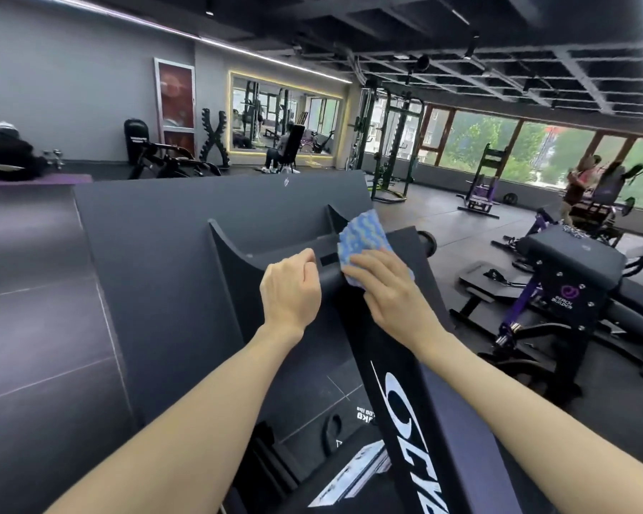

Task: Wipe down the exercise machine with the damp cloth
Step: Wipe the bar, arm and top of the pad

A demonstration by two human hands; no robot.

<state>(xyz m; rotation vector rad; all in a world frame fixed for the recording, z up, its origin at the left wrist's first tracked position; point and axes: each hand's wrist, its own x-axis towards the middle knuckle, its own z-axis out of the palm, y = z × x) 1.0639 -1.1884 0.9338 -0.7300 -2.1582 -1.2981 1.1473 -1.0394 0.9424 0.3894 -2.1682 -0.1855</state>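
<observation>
Machine (186, 254): black upright with white logo, partly cut off, not fully readable. Left hand (290, 291) curled over its top edge. Right hand (390, 291) flat, fingers straight, pressing the blue cloth (362, 235) onto the top. Behind on the right, a bench (572, 268) marked "BENCH BUILDER".

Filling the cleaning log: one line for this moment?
wiping | right hand presses cloth on machine | left hand grips edge

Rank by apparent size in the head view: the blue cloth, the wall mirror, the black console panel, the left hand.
1. black console panel
2. wall mirror, though it is far off
3. blue cloth and left hand: alike, and the right hand covers part of the cloth, so unranked.
</observation>
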